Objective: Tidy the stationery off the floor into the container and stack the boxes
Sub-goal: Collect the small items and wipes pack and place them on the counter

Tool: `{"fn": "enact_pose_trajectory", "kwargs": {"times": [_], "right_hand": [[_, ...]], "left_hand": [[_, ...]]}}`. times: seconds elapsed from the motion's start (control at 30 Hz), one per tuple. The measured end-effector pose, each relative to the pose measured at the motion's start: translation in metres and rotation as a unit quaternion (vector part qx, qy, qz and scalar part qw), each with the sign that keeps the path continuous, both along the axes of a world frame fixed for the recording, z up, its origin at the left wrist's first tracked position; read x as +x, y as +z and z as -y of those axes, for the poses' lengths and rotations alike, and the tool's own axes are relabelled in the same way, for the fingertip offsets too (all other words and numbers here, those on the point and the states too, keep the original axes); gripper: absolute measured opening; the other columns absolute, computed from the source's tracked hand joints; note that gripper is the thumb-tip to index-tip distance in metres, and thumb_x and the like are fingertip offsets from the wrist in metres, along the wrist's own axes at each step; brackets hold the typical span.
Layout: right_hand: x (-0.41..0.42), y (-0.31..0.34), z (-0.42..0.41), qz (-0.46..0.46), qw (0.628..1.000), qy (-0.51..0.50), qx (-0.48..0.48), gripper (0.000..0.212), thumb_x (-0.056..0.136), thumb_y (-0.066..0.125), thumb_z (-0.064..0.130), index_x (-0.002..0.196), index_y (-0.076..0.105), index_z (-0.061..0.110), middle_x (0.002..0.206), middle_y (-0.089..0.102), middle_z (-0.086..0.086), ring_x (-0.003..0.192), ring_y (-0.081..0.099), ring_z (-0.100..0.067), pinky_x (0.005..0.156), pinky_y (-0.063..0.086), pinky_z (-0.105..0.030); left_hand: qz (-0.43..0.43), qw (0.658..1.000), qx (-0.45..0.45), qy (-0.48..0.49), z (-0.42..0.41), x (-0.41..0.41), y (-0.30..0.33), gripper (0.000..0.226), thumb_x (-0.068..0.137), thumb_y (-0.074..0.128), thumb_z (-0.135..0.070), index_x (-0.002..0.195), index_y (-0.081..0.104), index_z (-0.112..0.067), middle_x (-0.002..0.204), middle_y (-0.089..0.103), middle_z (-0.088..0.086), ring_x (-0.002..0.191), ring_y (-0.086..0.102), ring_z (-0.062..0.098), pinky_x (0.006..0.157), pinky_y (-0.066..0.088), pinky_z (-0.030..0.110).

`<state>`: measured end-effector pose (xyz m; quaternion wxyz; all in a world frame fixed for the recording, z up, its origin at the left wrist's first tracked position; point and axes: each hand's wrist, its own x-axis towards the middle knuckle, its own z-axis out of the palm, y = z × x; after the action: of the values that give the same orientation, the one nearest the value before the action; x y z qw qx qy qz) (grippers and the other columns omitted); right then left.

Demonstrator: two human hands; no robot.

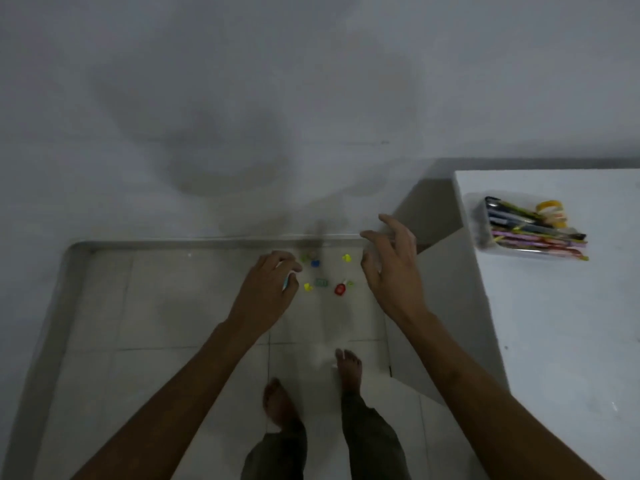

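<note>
Left hand [268, 284] is curled round something small and pale, too blurry to name, while the right hand [393, 268] hangs beside it with fingers spread, holding nothing. Between them on the floor [194, 299] sit little bits: yellow ones [346, 258], a blue one [314, 263], a green one [321, 282] and a red one [340, 289]. Off to the right, the container [530, 228] full of pens sits on a white table [571, 323].

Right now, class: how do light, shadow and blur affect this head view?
Head view: dim, grey light; soft shadows on the wall; small coloured pieces on the floor are blurred; left hand and right hand slightly smeared; wide-angle bending at edges.
</note>
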<state>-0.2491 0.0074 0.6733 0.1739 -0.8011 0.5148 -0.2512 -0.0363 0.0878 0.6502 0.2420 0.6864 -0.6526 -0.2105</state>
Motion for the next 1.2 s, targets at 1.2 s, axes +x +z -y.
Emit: {"fn": "enact_pose_trajectory", "kwargs": {"times": [1.2], "right_hand": [[0.099,-0.613,0.165,-0.434,0.838,0.325,0.061,0.044,0.095,0.042,0.038,0.138,0.036,0.03,0.127,0.055,-0.016,0.11,0.056,-0.033,0.082,0.042,-0.033]], "left_hand": [[0.071,0.965,0.126,0.219,0.085,0.075,-0.636,0.024,0.095,0.048,-0.026,0.11,0.054,-0.009,0.114,0.053,0.011,0.103,0.049,0.024,0.084,0.047,0.037]]}}
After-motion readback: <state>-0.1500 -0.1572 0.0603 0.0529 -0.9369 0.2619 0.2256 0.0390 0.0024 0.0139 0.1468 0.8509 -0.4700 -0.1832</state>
